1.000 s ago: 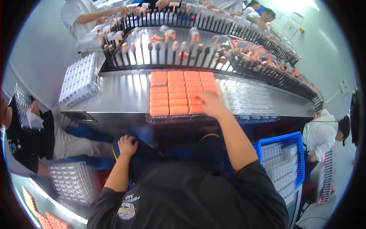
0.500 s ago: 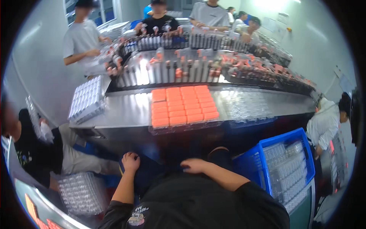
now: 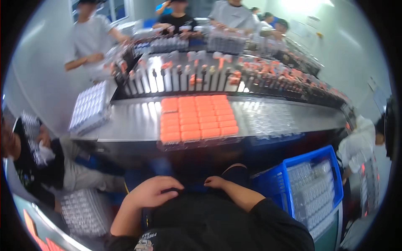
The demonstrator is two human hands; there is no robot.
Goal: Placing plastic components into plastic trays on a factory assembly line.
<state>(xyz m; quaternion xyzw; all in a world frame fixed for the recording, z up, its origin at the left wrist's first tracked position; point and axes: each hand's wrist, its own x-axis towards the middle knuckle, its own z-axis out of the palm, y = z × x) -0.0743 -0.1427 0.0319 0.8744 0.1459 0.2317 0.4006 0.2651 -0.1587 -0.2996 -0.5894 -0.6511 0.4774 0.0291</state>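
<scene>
My left hand (image 3: 159,191) hovers over my lap, fingers stretched out and thumb apart, with nothing in it. On the right side of my lap rests my right hand (image 3: 215,182); its fingers look loosely extended, slightly blurred, and no object shows in them. Both are below the metal table edge and touch nothing on the table. The nearest thing on the table is a clear tray of orange blocks (image 3: 199,118), set in rows at the front edge. To its right lies a clear plastic tray (image 3: 270,119) with a ribbed, glossy surface.
A tray of white pieces (image 3: 88,106) stands at the table's left end. Beyond is a conveyor (image 3: 180,79) with upright dark-and-white parts and orange pieces. A blue crate (image 3: 289,184) of clear trays stands at my right; stacked clear trays (image 3: 83,211) sit at my left. Several people work around.
My left hand has lifted and moved right and closer to me, its fingers now stretched out. My right hand has shifted slightly right. The view has turned a little.
</scene>
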